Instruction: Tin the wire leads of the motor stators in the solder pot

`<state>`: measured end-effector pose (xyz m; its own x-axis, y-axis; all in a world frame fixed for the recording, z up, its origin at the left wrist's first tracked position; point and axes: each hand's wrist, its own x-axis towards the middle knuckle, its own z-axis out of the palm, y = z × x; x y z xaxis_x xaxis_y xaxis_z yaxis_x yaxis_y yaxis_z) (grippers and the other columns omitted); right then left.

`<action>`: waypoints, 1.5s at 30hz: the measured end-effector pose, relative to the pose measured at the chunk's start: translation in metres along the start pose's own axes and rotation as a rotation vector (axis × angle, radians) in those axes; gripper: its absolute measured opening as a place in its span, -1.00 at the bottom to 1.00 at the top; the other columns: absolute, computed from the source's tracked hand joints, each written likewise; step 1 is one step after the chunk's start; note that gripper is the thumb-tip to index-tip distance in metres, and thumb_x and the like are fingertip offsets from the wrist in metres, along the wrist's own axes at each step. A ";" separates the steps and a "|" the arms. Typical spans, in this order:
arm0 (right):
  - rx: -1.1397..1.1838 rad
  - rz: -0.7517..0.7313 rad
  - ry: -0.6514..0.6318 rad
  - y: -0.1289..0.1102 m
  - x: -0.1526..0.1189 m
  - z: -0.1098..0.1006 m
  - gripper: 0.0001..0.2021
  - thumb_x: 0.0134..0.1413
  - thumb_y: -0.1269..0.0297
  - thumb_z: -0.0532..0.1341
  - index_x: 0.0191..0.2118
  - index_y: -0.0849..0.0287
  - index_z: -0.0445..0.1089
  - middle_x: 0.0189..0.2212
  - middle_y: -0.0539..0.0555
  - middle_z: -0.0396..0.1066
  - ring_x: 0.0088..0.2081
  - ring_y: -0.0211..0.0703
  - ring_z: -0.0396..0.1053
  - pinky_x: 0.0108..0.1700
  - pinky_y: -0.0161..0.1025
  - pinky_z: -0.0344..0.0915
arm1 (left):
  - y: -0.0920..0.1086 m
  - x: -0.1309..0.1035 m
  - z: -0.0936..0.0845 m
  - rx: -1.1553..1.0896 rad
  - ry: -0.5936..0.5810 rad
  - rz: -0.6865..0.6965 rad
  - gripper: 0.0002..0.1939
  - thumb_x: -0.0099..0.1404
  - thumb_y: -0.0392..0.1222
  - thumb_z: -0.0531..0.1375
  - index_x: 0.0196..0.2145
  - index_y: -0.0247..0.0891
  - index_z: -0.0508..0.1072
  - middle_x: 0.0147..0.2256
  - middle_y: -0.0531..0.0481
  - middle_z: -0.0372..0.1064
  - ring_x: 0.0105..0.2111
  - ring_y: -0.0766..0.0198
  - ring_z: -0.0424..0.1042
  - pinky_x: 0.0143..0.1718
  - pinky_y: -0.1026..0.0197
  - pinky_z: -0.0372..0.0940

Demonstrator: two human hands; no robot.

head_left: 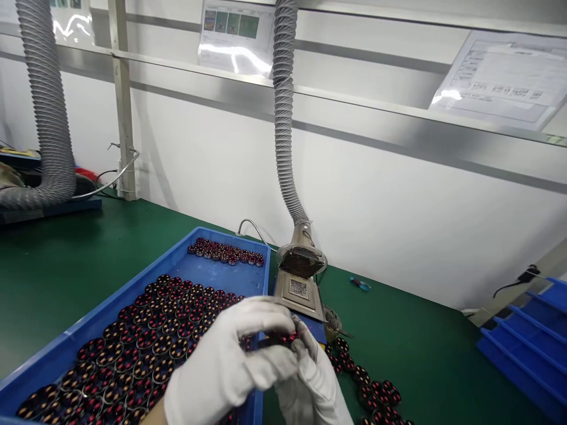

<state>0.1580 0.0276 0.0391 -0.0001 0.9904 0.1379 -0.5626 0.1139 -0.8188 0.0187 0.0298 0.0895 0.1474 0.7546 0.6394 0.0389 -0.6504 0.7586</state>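
Observation:
Both my hands wear white gloves and meet just right of the blue tray's edge. My left hand (230, 354) pinches a small motor stator (287, 338), a dark round part with red windings, mostly hidden by the fingers. From the other side my right hand (316, 372) closes its fingertips on the same part, and thin red wire ends seem to stick out there. Beneath and left of my hands lies the long blue tray (230, 273), with rows of similar stators (162, 319). More stators (376, 389) lie loose on the green table to the right.
Behind my hands stands a small metal device with a coded plate (299, 288), under a grey extraction hose (283, 118). Blue-handled cutters (359, 284) lie on the green table (411, 336). Stacked blue trays (527, 342) are at right; another hose (48, 106) hangs at left.

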 end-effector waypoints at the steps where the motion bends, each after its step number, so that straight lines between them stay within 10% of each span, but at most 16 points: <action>1: 0.012 0.006 -0.003 0.000 0.000 0.001 -0.72 -0.27 0.23 0.42 -0.31 0.09 0.49 -0.35 0.10 0.52 -0.33 -0.08 0.46 -0.22 -0.12 0.42 | -0.001 0.001 0.001 -0.006 -0.015 0.053 -0.82 0.03 -0.34 0.25 -0.38 -0.17 0.57 -0.30 -0.01 0.54 -0.25 0.18 0.49 -0.16 0.22 0.40; 4: 0.022 0.027 -0.027 -0.004 -0.001 0.004 -0.74 -0.27 0.26 0.42 -0.33 0.08 0.49 -0.33 0.07 0.52 -0.28 -0.08 0.46 -0.19 -0.13 0.41 | -0.005 0.001 0.003 0.012 0.087 0.155 -0.87 0.11 -0.30 0.20 -0.49 -0.18 0.56 -0.44 0.01 0.55 -0.31 0.18 0.50 -0.19 0.20 0.41; 9: 0.058 0.134 -0.113 -0.015 -0.008 0.004 -0.69 -0.13 0.07 0.33 -0.22 0.06 0.47 -0.31 0.11 0.53 -0.33 -0.07 0.48 -0.29 -0.08 0.44 | -0.005 -0.003 -0.006 -0.012 0.279 -0.096 -0.85 0.14 -0.33 0.16 -0.45 -0.21 0.55 -0.29 -0.03 0.54 -0.28 0.21 0.51 -0.25 0.25 0.44; 14: 0.113 0.187 -0.131 -0.013 -0.010 -0.004 -0.77 -0.11 0.05 0.31 -0.29 0.01 0.49 -0.22 0.06 0.52 -0.15 -0.08 0.45 -0.12 -0.11 0.40 | 0.001 -0.003 -0.002 0.202 -0.068 0.108 -0.59 -0.01 -0.32 0.31 -0.15 -0.16 0.48 -0.12 -0.08 0.47 -0.11 0.12 0.43 -0.07 0.09 0.36; 18: 0.088 0.178 -0.126 -0.005 -0.005 -0.013 -0.81 -0.16 0.10 0.35 -0.35 0.01 0.49 -0.28 0.05 0.53 -0.11 -0.02 0.42 -0.12 -0.07 0.41 | -0.004 -0.001 0.004 0.100 -0.077 0.291 -0.59 -0.03 -0.33 0.36 -0.17 -0.19 0.50 -0.17 -0.09 0.50 -0.15 0.20 0.45 -0.08 0.21 0.33; 28: 0.151 0.327 -0.177 -0.013 -0.005 -0.003 -0.64 -0.29 0.10 0.42 -0.26 0.07 0.50 -0.38 0.10 0.55 -0.29 -0.01 0.49 -0.23 -0.04 0.45 | 0.003 0.002 -0.002 -0.517 0.208 -0.384 -0.91 -0.05 -0.31 0.23 -0.56 -0.24 0.57 -0.44 -0.04 0.54 -0.41 0.18 0.49 -0.35 0.27 0.38; 30: 0.185 0.358 -0.159 -0.020 -0.012 -0.003 -0.66 -0.26 0.12 0.41 -0.25 0.02 0.50 -0.36 0.07 0.56 -0.36 -0.08 0.50 -0.28 -0.11 0.47 | 0.008 0.003 -0.007 -0.439 0.087 -0.455 -0.87 -0.07 -0.33 0.24 -0.49 -0.25 0.57 -0.36 -0.06 0.54 -0.35 0.14 0.48 -0.32 0.23 0.37; 34: 0.116 0.256 -0.135 -0.021 -0.016 -0.005 -0.68 -0.20 0.14 0.39 -0.22 0.00 0.48 -0.21 0.05 0.53 -0.30 -0.12 0.50 -0.25 -0.17 0.46 | 0.010 0.004 -0.008 -0.363 -0.189 -0.415 -0.76 -0.08 -0.48 0.14 -0.53 -0.25 0.55 -0.35 -0.01 0.50 -0.29 0.23 0.44 -0.26 0.32 0.31; 42: 0.028 0.191 -0.172 -0.018 -0.012 -0.004 -0.60 -0.27 0.03 0.39 -0.22 0.03 0.47 -0.32 0.10 0.54 -0.37 -0.08 0.49 -0.33 -0.14 0.44 | 0.010 -0.004 -0.013 -0.517 0.161 -0.401 -0.79 -0.10 -0.40 0.17 -0.54 -0.15 0.56 -0.33 0.06 0.51 -0.52 0.38 0.39 -0.52 0.40 0.25; 45: 0.012 0.163 -0.150 -0.018 -0.014 -0.002 -0.59 -0.25 0.01 0.36 -0.20 0.03 0.46 -0.27 0.12 0.53 -0.36 -0.05 0.50 -0.35 -0.11 0.44 | 0.012 -0.001 -0.015 -0.302 -0.001 -0.448 -0.74 -0.11 -0.43 0.22 -0.46 -0.15 0.57 -0.26 0.05 0.50 -0.30 0.26 0.45 -0.36 0.38 0.32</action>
<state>0.1699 0.0118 0.0511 -0.2141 0.9730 0.0860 -0.5546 -0.0486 -0.8307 0.0037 0.0222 0.0997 0.1822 0.9522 0.2451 -0.1881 -0.2109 0.9592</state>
